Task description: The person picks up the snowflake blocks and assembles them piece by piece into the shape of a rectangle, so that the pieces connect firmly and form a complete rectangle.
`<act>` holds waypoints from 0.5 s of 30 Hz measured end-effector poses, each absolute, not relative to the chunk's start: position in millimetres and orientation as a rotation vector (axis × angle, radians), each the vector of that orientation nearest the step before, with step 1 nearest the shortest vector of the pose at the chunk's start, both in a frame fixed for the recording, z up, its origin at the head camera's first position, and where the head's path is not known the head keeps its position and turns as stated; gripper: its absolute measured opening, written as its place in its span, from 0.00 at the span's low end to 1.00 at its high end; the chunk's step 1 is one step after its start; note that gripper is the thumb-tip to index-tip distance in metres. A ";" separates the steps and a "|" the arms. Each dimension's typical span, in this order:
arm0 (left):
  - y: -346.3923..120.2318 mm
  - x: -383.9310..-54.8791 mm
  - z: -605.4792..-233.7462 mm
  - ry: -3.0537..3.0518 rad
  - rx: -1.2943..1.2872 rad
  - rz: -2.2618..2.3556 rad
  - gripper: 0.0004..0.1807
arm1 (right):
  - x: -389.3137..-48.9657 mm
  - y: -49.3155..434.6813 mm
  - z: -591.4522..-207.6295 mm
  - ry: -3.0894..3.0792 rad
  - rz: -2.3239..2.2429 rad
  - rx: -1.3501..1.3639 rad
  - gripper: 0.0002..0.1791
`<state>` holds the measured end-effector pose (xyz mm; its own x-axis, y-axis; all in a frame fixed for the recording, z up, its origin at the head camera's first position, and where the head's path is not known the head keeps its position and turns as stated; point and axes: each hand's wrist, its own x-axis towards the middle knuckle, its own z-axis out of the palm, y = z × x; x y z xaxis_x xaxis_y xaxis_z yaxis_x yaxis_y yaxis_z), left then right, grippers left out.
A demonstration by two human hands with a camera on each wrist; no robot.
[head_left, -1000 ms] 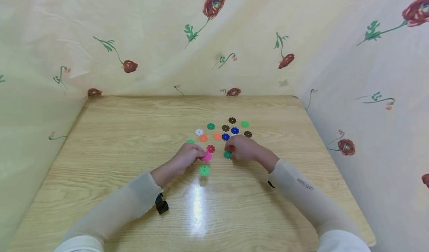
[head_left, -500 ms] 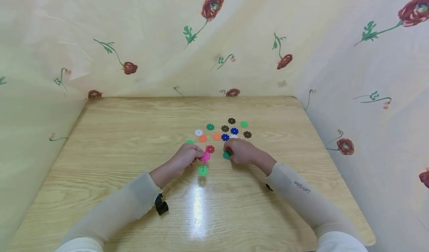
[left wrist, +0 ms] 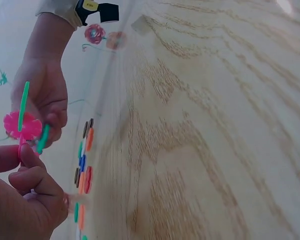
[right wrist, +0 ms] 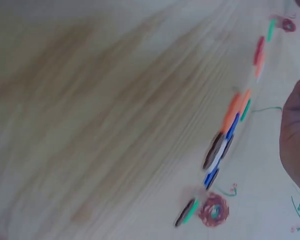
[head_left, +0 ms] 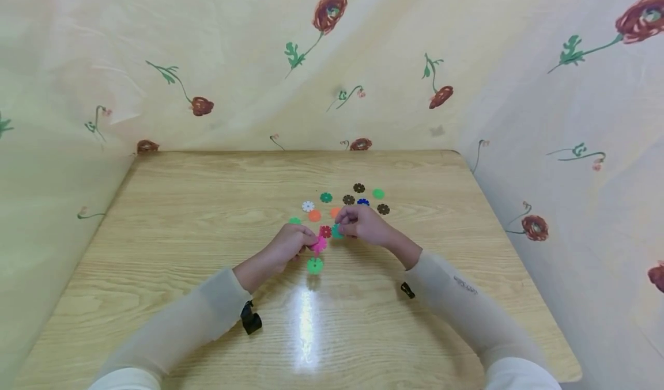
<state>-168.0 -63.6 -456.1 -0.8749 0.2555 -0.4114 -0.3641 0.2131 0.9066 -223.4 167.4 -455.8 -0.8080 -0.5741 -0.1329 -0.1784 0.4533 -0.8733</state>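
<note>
My left hand (head_left: 286,247) pinches a pink snowflake disc (head_left: 320,245) by its edge above the table. A light green snowflake disc (head_left: 314,265) is joined to the pink one on the near side; in the left wrist view this light green disc (left wrist: 24,106) stands edge-on. Close by on the right, my right hand (head_left: 367,226) pinches a dark green snowflake disc (head_left: 337,231) between thumb and finger. In the left wrist view the dark green disc (left wrist: 43,140) is beside the pink disc (left wrist: 20,125); whether they touch I cannot tell. The right wrist view catches only part of my right hand (right wrist: 295,132).
Loose discs lie beyond the hands: a red one (head_left: 325,232), a white one (head_left: 308,206), an orange one (head_left: 314,216), a blue one (head_left: 363,202) and several brown and green ones. The wooden table (head_left: 207,182) meets a flowered cloth (head_left: 233,61) at its back edge.
My right hand has moved left and slightly away from me, carrying the dark green disc closer to the pink one. The left hand stays nearly still with its joined discs.
</note>
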 end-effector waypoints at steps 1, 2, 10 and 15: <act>-63.1 -168.0 -456.1 2.015 -0.097 1.708 0.07 | -223.4 165.6 -454.7 2.253 -1.386 -0.601 0.07; -62.4 -168.3 -456.5 2.016 -0.094 1.709 0.07 | -223.4 163.8 -453.7 2.217 -1.447 -0.564 0.08; -57.4 -169.1 -456.4 1.986 -0.058 1.727 0.08 | -223.5 150.7 -452.1 2.154 -1.707 -0.329 0.11; -57.5 -169.0 -455.4 1.992 -0.076 1.730 0.07 | -226.5 146.7 -453.5 2.118 -1.708 -0.284 0.12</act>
